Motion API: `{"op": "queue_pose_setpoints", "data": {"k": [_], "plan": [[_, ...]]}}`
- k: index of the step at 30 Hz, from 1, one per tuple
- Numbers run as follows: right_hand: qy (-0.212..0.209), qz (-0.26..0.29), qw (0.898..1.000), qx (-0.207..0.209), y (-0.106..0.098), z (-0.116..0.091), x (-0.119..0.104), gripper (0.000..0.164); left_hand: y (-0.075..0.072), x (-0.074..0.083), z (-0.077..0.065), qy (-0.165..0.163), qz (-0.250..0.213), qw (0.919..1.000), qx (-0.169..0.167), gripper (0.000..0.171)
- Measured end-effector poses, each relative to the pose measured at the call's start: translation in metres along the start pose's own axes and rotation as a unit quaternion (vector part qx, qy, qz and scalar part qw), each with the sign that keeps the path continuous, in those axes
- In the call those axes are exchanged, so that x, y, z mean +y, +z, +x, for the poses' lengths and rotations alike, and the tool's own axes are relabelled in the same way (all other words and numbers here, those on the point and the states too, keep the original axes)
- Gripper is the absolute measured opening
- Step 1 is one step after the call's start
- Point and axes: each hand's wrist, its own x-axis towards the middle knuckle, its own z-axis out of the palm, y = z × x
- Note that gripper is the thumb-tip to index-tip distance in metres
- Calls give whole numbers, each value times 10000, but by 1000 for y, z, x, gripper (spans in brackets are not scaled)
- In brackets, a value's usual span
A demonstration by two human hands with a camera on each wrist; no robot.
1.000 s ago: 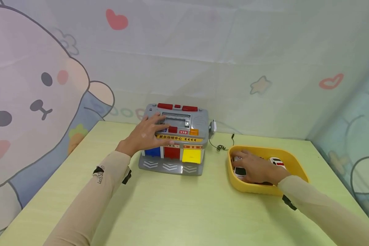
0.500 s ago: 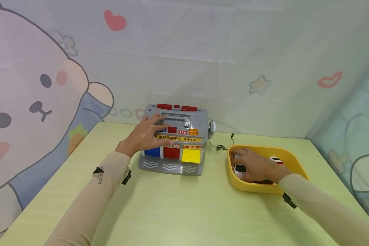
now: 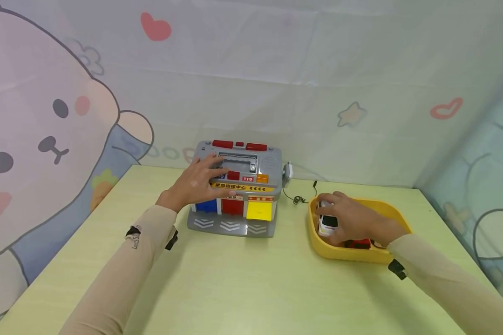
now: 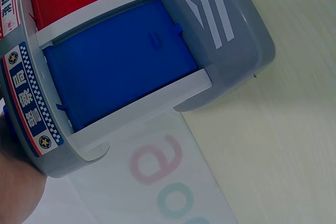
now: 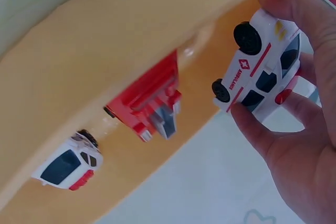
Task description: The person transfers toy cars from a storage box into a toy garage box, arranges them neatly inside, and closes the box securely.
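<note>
My left hand rests with spread fingers on the left of a grey toy garage. The garage has blue, red and yellow doors; the yellow door sticks outward. In the left wrist view the blue door lies flat in its frame. With thumb and fingers, my right hand grips a white toy ambulance at the left side of the yellow tray. A red toy truck and another white toy car lie in the tray.
A thin black cable lies on the table between garage and tray. A light grey piece projects from the garage's right side. Behind the table hangs a printed cloth.
My right hand has lifted slightly with the ambulance in its grip, and the red truck shows more below it. The left hand has stayed on the garage.
</note>
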Motion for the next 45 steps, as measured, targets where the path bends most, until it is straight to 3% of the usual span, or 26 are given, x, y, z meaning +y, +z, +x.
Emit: {"op": "queue_pose_setpoints", "data": {"k": [11,27,45], "plan": [[288,-121,9995,-76,-14,-3,-10,53,0,-1,-1,4,5,10000,-19,76],[-104,-260,9996,17,-28,-5,-40,48,1,-2,-2,-3,-32,10000,0,75],[-316,-413,9986,-76,-15,0,-66,52,2,-1,0,36,39,10000,76,75]]}}
